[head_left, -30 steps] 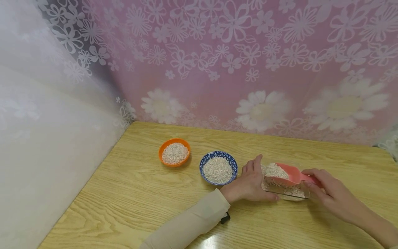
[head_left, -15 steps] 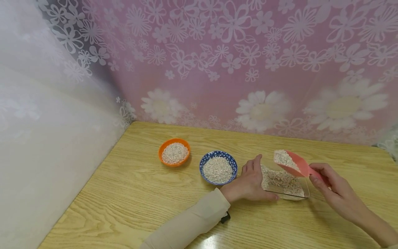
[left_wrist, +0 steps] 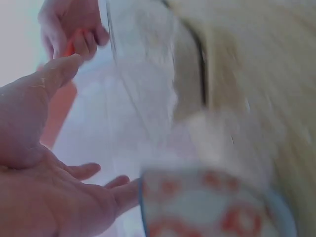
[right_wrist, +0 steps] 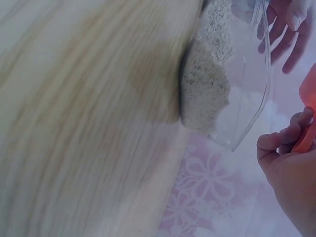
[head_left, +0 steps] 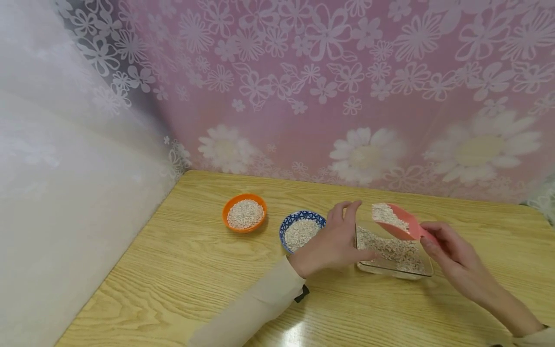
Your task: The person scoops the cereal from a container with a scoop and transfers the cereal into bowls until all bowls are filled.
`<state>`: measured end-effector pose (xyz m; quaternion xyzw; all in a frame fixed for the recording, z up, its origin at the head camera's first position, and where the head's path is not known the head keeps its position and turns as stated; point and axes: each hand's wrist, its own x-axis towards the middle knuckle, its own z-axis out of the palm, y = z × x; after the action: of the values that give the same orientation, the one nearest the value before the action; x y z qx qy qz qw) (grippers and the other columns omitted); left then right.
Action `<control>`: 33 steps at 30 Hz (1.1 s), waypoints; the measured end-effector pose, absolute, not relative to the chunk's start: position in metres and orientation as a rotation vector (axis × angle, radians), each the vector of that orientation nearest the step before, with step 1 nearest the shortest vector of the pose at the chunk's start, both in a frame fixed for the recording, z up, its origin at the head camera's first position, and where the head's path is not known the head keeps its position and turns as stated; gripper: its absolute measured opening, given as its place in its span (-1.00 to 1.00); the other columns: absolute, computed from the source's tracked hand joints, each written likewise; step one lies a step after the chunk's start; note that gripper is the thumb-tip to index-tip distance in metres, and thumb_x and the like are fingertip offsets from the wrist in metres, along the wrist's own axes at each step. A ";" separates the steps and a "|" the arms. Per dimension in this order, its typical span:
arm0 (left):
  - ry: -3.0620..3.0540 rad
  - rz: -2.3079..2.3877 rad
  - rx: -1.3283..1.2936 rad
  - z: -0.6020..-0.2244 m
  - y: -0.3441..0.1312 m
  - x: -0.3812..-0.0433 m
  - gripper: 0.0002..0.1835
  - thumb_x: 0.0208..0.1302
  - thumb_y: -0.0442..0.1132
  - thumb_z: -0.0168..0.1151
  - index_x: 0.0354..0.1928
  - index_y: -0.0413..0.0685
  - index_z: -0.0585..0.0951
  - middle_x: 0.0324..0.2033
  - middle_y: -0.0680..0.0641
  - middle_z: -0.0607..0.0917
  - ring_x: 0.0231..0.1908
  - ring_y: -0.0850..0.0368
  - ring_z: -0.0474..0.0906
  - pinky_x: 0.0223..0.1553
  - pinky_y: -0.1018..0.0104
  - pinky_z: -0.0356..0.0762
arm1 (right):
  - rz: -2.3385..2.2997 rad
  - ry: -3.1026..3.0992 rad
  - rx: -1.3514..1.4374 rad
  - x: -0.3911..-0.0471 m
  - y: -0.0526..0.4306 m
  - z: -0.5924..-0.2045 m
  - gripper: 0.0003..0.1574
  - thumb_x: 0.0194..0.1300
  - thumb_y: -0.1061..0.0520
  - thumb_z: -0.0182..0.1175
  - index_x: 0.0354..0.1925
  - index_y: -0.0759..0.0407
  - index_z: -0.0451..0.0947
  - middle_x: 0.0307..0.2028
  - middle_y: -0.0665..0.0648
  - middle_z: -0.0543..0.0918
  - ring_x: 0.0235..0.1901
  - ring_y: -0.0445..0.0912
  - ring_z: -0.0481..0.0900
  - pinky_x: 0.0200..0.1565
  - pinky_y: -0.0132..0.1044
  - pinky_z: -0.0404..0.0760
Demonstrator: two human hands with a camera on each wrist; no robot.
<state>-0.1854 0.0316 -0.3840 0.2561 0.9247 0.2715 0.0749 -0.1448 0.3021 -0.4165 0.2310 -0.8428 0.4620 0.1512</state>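
Note:
My right hand [head_left: 459, 262] grips the handle of a pink scoop [head_left: 403, 226], which carries a heap of oat flakes [head_left: 383, 214]. The scoop is held tilted above a clear rectangular container [head_left: 392, 271] of flakes. My left hand [head_left: 329, 243] is at the container's left end, fingers spread and holding nothing, its thumb over the near rim. Below its wrist is a blue-and-white bowl [head_left: 283, 231] of flakes, partly hidden by that hand. In the left wrist view, a bowl wall with red flowers [left_wrist: 207, 207] shows close to the fingers.
An orange bowl [head_left: 226, 224] filled with flakes stands farther left and back on the wooden table [head_left: 182, 289]. A pink flowered curtain [head_left: 277, 120] hangs behind the table, and a white sheet [head_left: 86, 217] lines its left side.
My right hand has raised the loaded scoop out of the container, then shifted it slightly left. My left hand has let go of the container's end and moved up and left, over the blue-and-white bowl's edge.

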 end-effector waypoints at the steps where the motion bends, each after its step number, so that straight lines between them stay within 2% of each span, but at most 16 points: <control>1: 2.781 0.830 0.772 -0.383 0.025 -0.187 0.18 0.22 0.32 0.37 0.65 0.18 -0.14 0.58 -0.13 0.07 0.55 -0.06 0.11 0.21 0.13 0.61 | 1.325 -2.424 0.660 -0.145 0.301 -0.416 -0.61 0.44 0.51 0.02 0.17 0.34 0.46 -0.17 -0.19 0.58 -0.33 -0.26 0.49 -0.37 -0.45 0.43; 6: 2.763 0.874 0.826 -0.379 -0.011 -0.198 0.11 0.23 0.34 0.35 0.64 0.26 -0.06 0.56 -0.12 0.13 0.52 -0.07 0.19 0.30 -0.03 0.53 | 1.301 -2.444 0.662 -0.146 0.293 -0.412 -0.61 0.45 0.49 0.03 0.19 0.32 0.47 -0.14 -0.21 0.60 -0.32 -0.28 0.54 -0.35 -0.45 0.47; 10: 2.695 0.909 0.875 -0.382 -0.040 -0.204 0.07 0.21 0.34 0.35 0.63 0.41 -0.04 0.58 -0.05 0.10 0.53 -0.06 0.16 0.34 -0.14 0.46 | 1.270 -2.456 0.668 -0.147 0.286 -0.407 -0.60 0.44 0.47 0.07 0.18 0.26 0.50 -0.15 -0.22 0.61 -0.34 -0.29 0.58 -0.35 -0.47 0.48; 13: 2.678 0.935 0.842 -0.388 -0.060 -0.205 0.06 0.18 0.37 0.37 0.60 0.55 -0.03 0.58 0.06 0.09 0.52 -0.01 0.19 0.32 -0.15 0.47 | 1.252 -2.483 0.682 -0.148 0.280 -0.403 -0.61 0.45 0.44 0.09 0.17 0.22 0.52 -0.19 -0.22 0.61 -0.37 -0.26 0.58 -0.39 -0.45 0.48; 16: 2.687 0.934 0.817 -0.395 -0.077 -0.206 0.05 0.15 0.41 0.35 0.59 0.59 -0.02 0.57 0.12 0.10 0.51 0.03 0.20 0.33 -0.13 0.46 | 1.223 -2.524 0.691 -0.149 0.274 -0.399 -0.64 0.46 0.39 0.12 0.15 0.16 0.55 -0.27 -0.20 0.59 -0.44 -0.22 0.54 -0.46 -0.39 0.42; 19: 2.704 0.918 0.802 -0.402 -0.089 -0.206 0.06 0.12 0.46 0.34 0.59 0.54 0.02 0.56 0.12 0.12 0.50 0.04 0.22 0.35 -0.12 0.44 | 1.183 -2.544 0.717 -0.152 0.269 -0.397 -0.65 0.45 0.37 0.15 0.13 0.12 0.56 -0.36 -0.17 0.58 -0.50 -0.21 0.48 -0.51 -0.36 0.35; 26: 2.681 0.859 0.749 -0.411 -0.101 -0.207 0.14 0.05 0.50 0.35 0.61 0.46 0.01 0.56 0.02 0.14 0.48 0.01 0.24 0.34 -0.17 0.43 | 1.085 -2.589 0.782 -0.160 0.257 -0.392 -0.67 0.44 0.32 0.20 0.11 0.07 0.59 -0.41 -0.16 0.55 -0.54 -0.31 0.38 -0.53 -0.41 0.33; 30: 2.644 0.818 0.732 -0.414 -0.104 -0.209 0.20 0.05 0.50 0.35 0.64 0.38 -0.03 0.57 -0.06 0.13 0.50 -0.05 0.21 0.34 -0.19 0.42 | 1.043 -2.634 0.832 -0.165 0.247 -0.385 -0.72 0.47 0.28 0.19 0.09 0.12 0.60 -0.35 -0.11 0.62 -0.48 -0.34 0.44 -0.46 -0.41 0.42; 33: 2.618 0.798 0.724 -0.415 -0.104 -0.211 0.24 0.05 0.49 0.36 0.65 0.33 -0.08 0.58 -0.07 0.11 0.53 -0.06 0.16 0.39 -0.19 0.37 | 0.966 -2.701 0.864 -0.170 0.240 -0.378 -0.74 0.50 0.20 0.18 0.11 0.11 0.60 -0.23 -0.05 0.69 -0.35 -0.35 0.54 -0.34 -0.37 0.52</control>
<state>-0.2108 -0.1040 -0.4149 0.2526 0.9136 0.2785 0.1545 -0.1702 0.2397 -0.3783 0.2877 -0.8992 0.3216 0.0728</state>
